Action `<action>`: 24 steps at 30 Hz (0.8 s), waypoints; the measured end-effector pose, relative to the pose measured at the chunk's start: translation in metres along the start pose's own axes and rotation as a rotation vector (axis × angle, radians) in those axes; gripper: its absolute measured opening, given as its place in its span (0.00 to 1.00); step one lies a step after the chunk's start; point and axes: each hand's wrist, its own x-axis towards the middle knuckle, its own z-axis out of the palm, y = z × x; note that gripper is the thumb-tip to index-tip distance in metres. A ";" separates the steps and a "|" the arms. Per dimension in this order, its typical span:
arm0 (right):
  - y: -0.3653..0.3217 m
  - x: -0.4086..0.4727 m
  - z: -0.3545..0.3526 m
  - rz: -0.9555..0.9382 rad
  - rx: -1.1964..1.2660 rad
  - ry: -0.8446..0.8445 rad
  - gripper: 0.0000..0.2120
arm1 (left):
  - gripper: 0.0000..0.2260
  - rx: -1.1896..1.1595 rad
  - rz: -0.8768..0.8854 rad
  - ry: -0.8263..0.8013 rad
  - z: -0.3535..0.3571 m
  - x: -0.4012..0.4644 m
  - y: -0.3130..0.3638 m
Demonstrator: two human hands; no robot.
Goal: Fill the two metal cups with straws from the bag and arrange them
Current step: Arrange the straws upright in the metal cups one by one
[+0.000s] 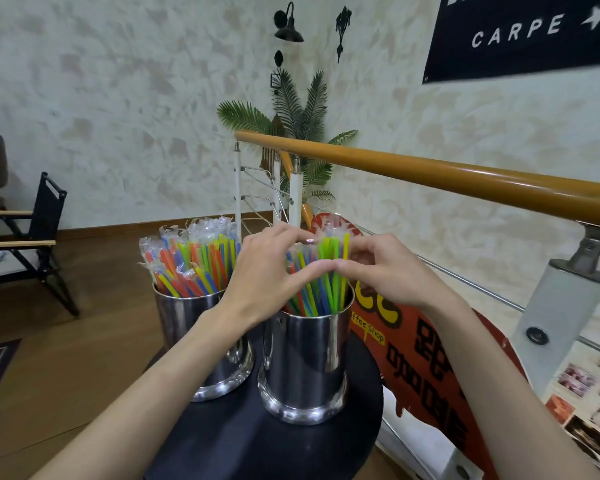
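Observation:
Two shiny metal cups stand side by side on a small round black table (243, 441). The left cup (184, 327) is packed with colourful plastic-wrapped straws (191, 258) that fan out above its rim. The right cup (305, 362) holds a bundle of green, yellow, blue and red straws (321, 289). My left hand (267, 275) and my right hand (388, 271) curl around this bundle from both sides, thumbs and fingertips meeting in front of and behind it. The bag is not in view.
An orange handrail (430, 171) on white posts runs along the right, with a red shop sign (420, 344) leaning under it. A dark folding chair (39, 223) stands on the wooden floor to the left. A potted fern (298, 119) fills the far corner.

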 end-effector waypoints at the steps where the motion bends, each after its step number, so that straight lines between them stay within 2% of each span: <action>1: 0.000 0.000 0.002 -0.009 0.021 0.004 0.07 | 0.22 -0.030 -0.013 0.028 -0.001 0.001 0.001; 4: 0.000 0.001 0.007 -0.019 0.093 0.007 0.07 | 0.19 -0.106 -0.050 0.067 -0.004 0.001 0.003; 12: 0.004 0.004 0.016 -0.037 0.185 0.024 0.06 | 0.16 -0.251 -0.154 0.023 -0.010 0.004 0.002; 24: 0.003 0.006 0.026 -0.051 0.157 0.062 0.05 | 0.21 -0.282 -0.207 -0.004 -0.013 0.004 -0.004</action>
